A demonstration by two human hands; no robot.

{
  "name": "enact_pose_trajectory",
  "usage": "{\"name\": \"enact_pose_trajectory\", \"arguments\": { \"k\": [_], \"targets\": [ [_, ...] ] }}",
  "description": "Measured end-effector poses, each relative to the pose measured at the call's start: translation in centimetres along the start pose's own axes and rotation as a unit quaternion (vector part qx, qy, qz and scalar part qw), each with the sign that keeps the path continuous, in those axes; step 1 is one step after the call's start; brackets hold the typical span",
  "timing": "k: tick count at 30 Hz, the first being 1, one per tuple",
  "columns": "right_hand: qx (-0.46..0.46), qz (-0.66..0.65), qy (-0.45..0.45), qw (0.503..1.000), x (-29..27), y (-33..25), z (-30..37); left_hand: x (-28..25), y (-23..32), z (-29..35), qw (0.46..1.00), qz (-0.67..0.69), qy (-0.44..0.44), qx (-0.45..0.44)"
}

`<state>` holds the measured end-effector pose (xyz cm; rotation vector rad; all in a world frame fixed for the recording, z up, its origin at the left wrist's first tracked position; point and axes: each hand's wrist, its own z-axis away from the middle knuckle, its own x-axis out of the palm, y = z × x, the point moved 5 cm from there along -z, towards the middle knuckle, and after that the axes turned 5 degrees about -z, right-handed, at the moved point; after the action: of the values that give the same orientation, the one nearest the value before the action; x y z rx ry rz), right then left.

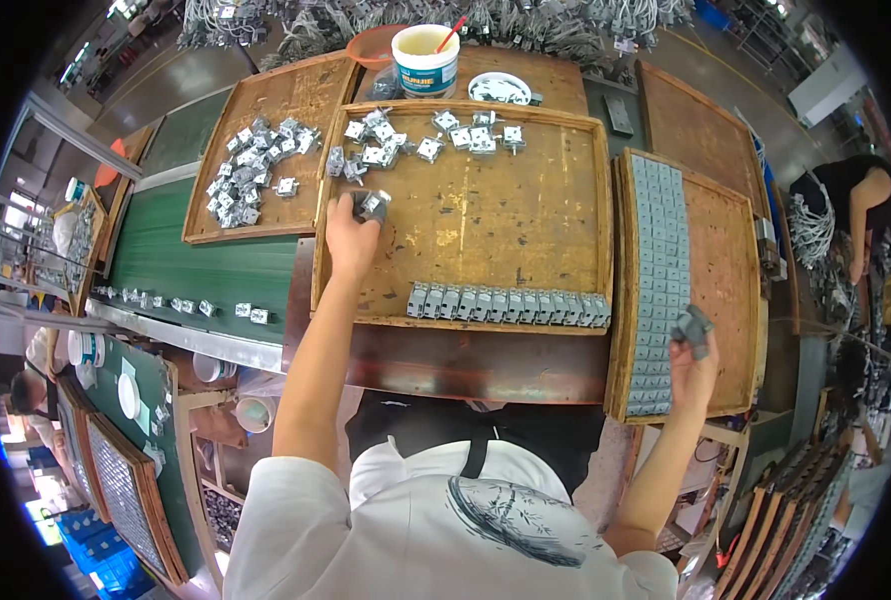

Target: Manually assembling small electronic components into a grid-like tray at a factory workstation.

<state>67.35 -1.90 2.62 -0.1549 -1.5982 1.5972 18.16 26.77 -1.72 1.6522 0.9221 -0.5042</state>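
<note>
My left hand (pixel 354 238) is closed around a small silver-grey boxy metal part (pixel 374 206) at the left side of the middle wooden tray (pixel 506 220). Just beyond it lies a loose group of similar metal parts (pixel 374 140). Along that tray's near edge runs a straight row of grey boxy parts (pixel 506 304). My right hand (pixel 696 372) grips one or more dark grey boxy parts (pixel 693 328), blurred and partly hidden by the fingers. It hovers over the right wooden tray (pixel 721 260), beside tightly packed columns of grey parts (pixel 661 250).
Another wooden tray (pixel 201 205) on the left holds heaped metal parts. Several parts lie along the green conveyor belt (pixel 166 250). At the back stand a white tub (pixel 426 70) with a red-handled tool and a round white lid (pixel 500 87). A co-worker (pixel 856 205) is at the right.
</note>
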Motion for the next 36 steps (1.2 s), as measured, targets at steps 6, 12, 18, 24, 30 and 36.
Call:
{"name": "enact_pose_trajectory", "arguments": {
  "k": [6,12,18,24,30,36],
  "targets": [
    [0.037,0.109,-0.070,0.991,7.7,4.3,2.4,-4.7,5.9,7.4,0.928,0.301,-0.205,-0.081],
    [0.053,0.085,-0.224,0.969,18.4,5.8,8.3,-7.4,10.8,13.4,0.809,0.495,-0.311,-0.060],
    [-0.212,0.499,-0.342,0.768,22.5,3.6,12.6,-8.7,12.6,16.1,0.792,0.500,-0.349,-0.033],
    [-0.300,0.511,-0.344,0.728,22.4,3.1,13.6,-9.1,14.4,17.5,0.819,0.444,-0.362,0.032],
    [-0.380,0.540,-0.315,0.681,21.7,5.5,13.5,-7.3,15.0,19.3,0.887,0.335,-0.297,0.116],
    [-0.284,0.505,-0.323,0.748,21.3,5.2,14.6,-6.9,15.2,19.5,0.931,0.204,-0.228,0.197]
  ]
}}
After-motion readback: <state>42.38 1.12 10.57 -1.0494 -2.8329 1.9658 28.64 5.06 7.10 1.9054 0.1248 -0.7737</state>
